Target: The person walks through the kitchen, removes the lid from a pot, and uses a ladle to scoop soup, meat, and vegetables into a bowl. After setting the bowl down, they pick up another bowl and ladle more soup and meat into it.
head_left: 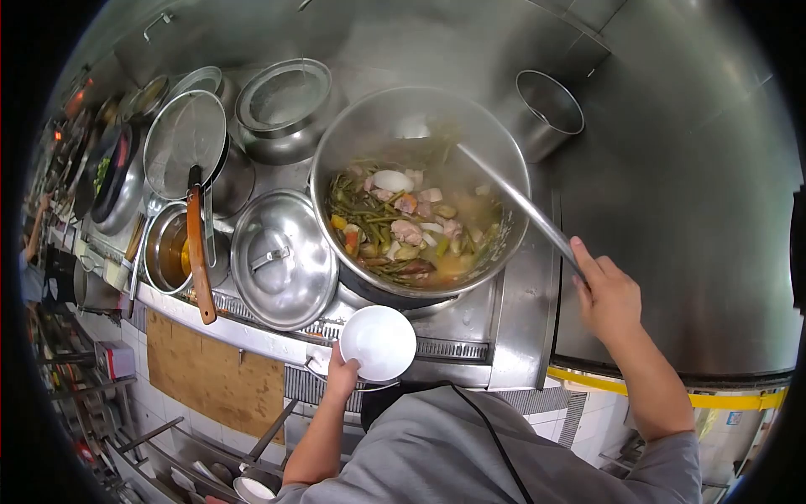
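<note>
A large steel pot (336, 244) holds a steaming stew of green beans, meat chunks and orange vegetable pieces in broth. My right hand (606, 290), at the pot's right, is closed round a long metal handle (520, 200) that slants down into the pot; its far end is hidden in steam and food. My left hand (342, 374) grips the rim of a white bowl (378, 343) in front of the pot, near the counter's edge. The bowl looks empty. A round steel lid (284, 259) lies just left of the pot.
Left of the lid are a small pot (166, 252) with orange liquid, a wooden-handled strainer (186, 143) and stacked steel bowls (284, 97). A tall steel container (547, 118) stands behind at right. Beside my right arm is a wide metal surface (672, 252) with a yellow edge.
</note>
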{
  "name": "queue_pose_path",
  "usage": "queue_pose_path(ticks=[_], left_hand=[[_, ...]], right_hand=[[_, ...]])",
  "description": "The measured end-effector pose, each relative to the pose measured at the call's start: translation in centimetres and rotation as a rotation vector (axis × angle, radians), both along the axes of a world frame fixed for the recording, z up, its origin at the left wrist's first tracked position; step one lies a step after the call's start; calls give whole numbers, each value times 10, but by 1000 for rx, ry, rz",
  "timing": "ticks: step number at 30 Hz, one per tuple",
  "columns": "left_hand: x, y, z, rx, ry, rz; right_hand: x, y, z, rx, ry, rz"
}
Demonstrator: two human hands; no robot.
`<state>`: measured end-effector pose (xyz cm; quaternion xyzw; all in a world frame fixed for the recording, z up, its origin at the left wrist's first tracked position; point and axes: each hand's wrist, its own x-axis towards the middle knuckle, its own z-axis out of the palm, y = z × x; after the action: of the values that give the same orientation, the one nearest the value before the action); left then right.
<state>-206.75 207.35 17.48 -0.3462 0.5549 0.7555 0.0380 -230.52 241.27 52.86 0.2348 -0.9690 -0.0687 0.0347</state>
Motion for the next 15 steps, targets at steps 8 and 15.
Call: queue_pose_path(ticks=[8, 15], left_hand=[[2, -1, -4, -17, -12, 0], [-3, 2, 1, 8, -21, -8]], right_hand=[[-4, -2, 42, 121, -48, -25], [-37, -3, 50, 124, 30, 121]])
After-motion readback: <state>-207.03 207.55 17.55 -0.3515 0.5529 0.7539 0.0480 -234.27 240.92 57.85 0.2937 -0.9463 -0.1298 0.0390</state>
